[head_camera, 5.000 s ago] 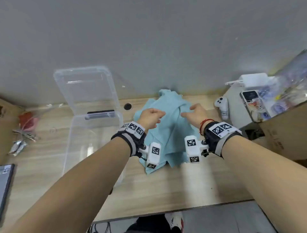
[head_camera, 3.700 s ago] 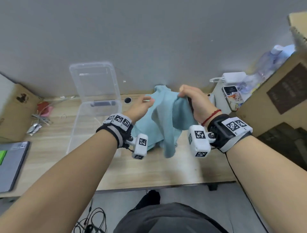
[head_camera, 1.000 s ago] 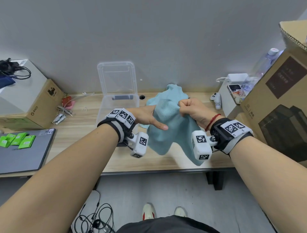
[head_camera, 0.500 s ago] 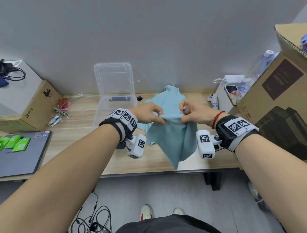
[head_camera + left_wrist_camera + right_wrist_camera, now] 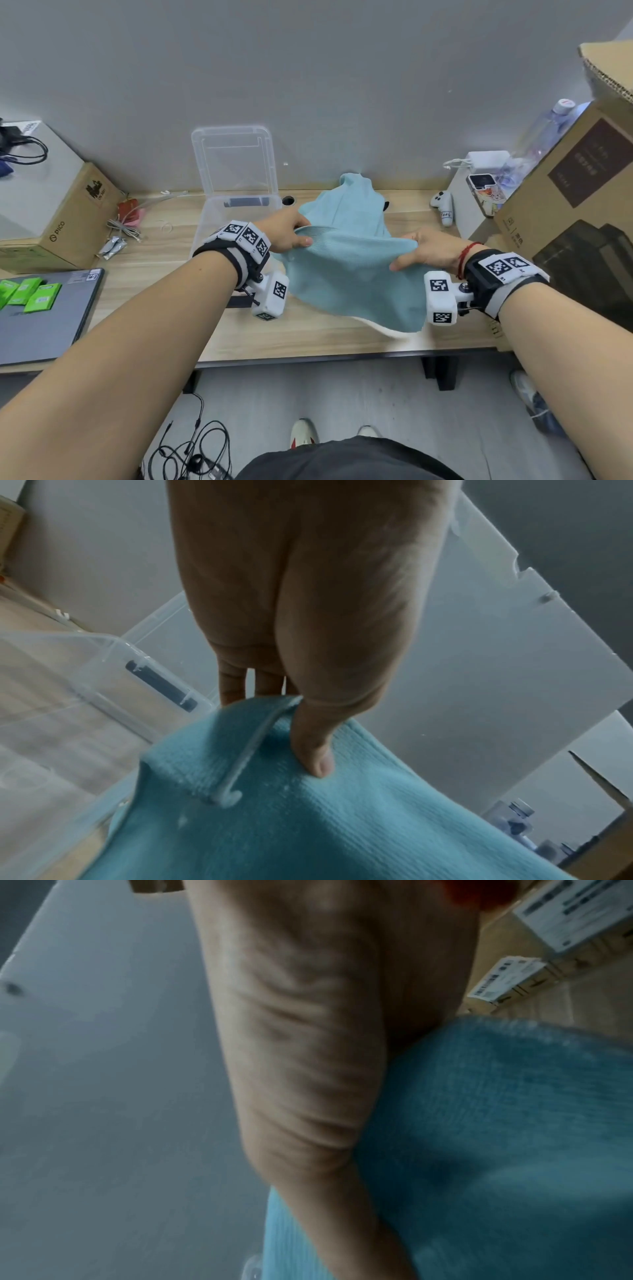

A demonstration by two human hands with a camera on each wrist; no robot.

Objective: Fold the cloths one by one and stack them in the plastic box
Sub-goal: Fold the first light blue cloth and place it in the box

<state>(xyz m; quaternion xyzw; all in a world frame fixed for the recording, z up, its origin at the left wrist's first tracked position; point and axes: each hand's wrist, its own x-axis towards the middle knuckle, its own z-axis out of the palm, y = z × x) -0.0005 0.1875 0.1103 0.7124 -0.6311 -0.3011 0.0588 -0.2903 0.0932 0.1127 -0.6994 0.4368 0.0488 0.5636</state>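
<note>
A light blue cloth [image 5: 352,270] hangs stretched above the wooden desk [image 5: 308,335], held by its top edge. My left hand [image 5: 291,236] pinches its left corner, thumb on top of the fabric [image 5: 318,761]. My right hand [image 5: 416,251] grips the right corner; its wrist view is blurred, with blue cloth [image 5: 496,1137] against the palm. More blue cloths [image 5: 352,205] lie heaped behind, near the wall. The clear plastic box [image 5: 209,226] stands open at the back left, its lid [image 5: 234,161] leaning on the wall.
Cardboard boxes stand at the left [image 5: 68,219] and right [image 5: 565,212]. A laptop [image 5: 44,315] with green packets sits front left. A white controller [image 5: 443,207], a phone [image 5: 486,192] and a bottle [image 5: 548,133] are at the back right. Cables [image 5: 191,455] lie on the floor.
My hands have moved apart along the cloth's top edge, spreading it wide; half a second ago they pinched it close together at the middle.
</note>
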